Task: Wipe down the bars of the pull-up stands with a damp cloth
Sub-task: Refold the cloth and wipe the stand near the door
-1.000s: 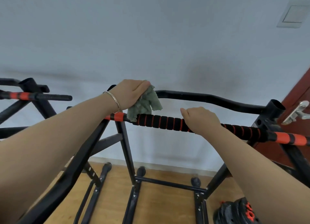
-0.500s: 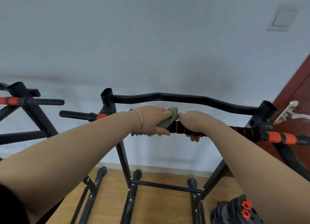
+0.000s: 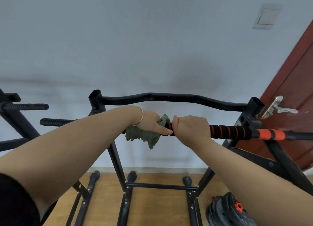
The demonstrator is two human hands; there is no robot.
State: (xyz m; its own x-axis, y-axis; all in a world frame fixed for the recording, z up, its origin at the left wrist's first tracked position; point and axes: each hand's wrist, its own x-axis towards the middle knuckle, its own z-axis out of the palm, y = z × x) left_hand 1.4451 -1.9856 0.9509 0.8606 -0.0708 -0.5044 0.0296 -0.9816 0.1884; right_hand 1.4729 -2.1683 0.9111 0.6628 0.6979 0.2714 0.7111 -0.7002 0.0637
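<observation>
Grey-green cloth (image 3: pixel 144 136) hangs from the near padded bar (image 3: pixel 228 131), clenched round it by the left hand (image 3: pixel 152 124). The right hand (image 3: pixel 191 127) grasps the bar just right of it, touching. Wiping this bar is in hand; next, I'd say, the right hand must clear the way. Farther back runs the curved bar (image 3: pixel 169 97).

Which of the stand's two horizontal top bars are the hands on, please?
The nearer padded bar with red rings, not the bare wavy bar behind it. The left hand holds the cloth round it; the right hand grips it bare.
</observation>
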